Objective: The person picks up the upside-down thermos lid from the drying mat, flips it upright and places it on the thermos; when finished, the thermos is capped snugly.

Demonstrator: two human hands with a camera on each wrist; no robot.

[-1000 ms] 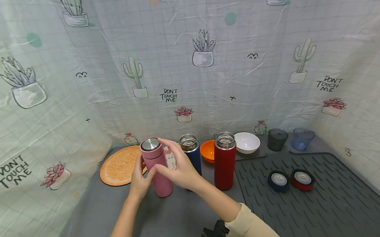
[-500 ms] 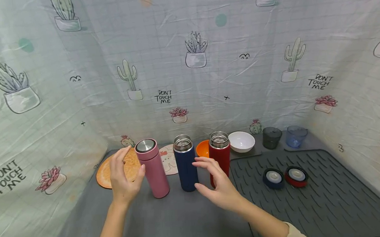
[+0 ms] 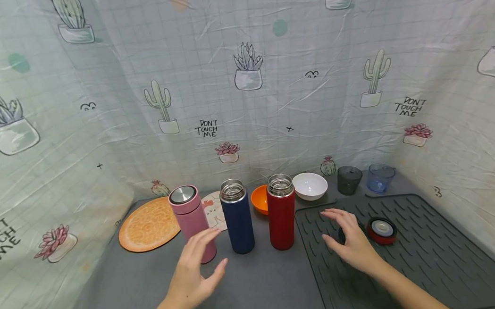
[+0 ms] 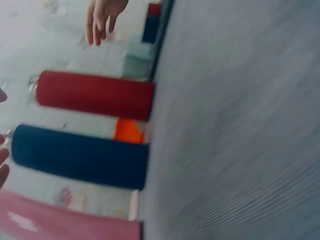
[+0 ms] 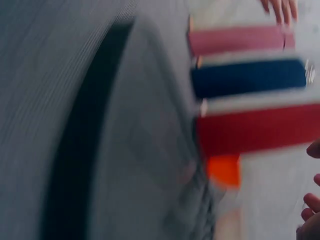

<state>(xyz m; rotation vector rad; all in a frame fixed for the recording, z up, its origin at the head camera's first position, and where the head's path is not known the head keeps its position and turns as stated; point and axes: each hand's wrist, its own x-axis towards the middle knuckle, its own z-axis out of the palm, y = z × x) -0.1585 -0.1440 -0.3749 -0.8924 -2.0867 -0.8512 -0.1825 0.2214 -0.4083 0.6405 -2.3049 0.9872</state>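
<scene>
Three flasks stand in a row on the grey table: a pink flask [image 3: 189, 223] with its steel-topped lid on, an open dark blue flask [image 3: 237, 217] and an open red flask [image 3: 282, 212]. My left hand [image 3: 210, 252] hovers open just in front of the pink flask and holds nothing. My right hand [image 3: 336, 228] is spread open low over the ribbed dark mat [image 3: 424, 257], covering the blue lid. A red lid [image 3: 381, 230] lies just right of that hand. The wrist views are blurred; the red flask [image 4: 95, 95] and blue flask [image 5: 247, 77] show there.
Behind the flasks are an orange bowl [image 3: 259, 199], a white bowl [image 3: 310, 185], a dark cup [image 3: 348, 180] and a blue cup [image 3: 379, 176]. An orange-slice mat [image 3: 148, 224] and a cartoon coaster [image 3: 214, 212] lie at back left. Cactus-print cloth walls close three sides.
Both hands let go of the pink flask. The left hand drew back towards me; the right hand swept right past the blue and red flasks to the mat, over the blue lid.
</scene>
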